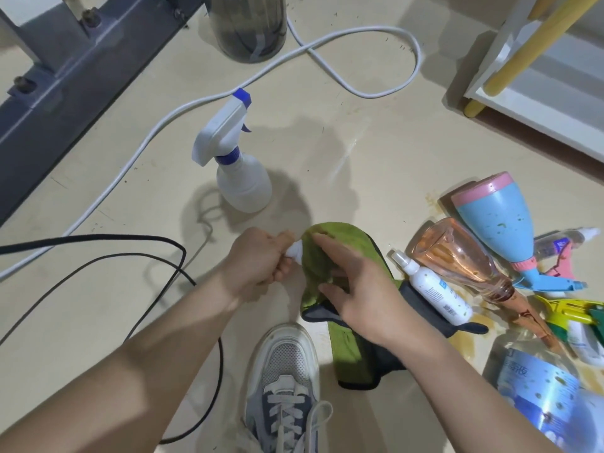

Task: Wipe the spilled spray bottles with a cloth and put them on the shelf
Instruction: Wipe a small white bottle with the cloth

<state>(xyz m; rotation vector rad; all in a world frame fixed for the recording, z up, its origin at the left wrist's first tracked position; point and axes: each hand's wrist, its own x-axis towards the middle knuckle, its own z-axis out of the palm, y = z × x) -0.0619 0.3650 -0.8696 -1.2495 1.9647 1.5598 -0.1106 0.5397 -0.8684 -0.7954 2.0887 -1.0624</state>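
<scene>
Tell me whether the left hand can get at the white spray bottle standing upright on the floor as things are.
Probably not yet: the floor between the left hand and the upright white spray bottle is bare, but that hand is closed on a small white item being wiped with the green cloth.

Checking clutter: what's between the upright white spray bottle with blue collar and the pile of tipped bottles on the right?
Head view: bare beige floor with a wet streak; nothing else between white spray bottle and pile.

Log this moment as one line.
left hand: grips small white item | right hand: wraps green cloth around it | shelf: no bottles visible
</scene>
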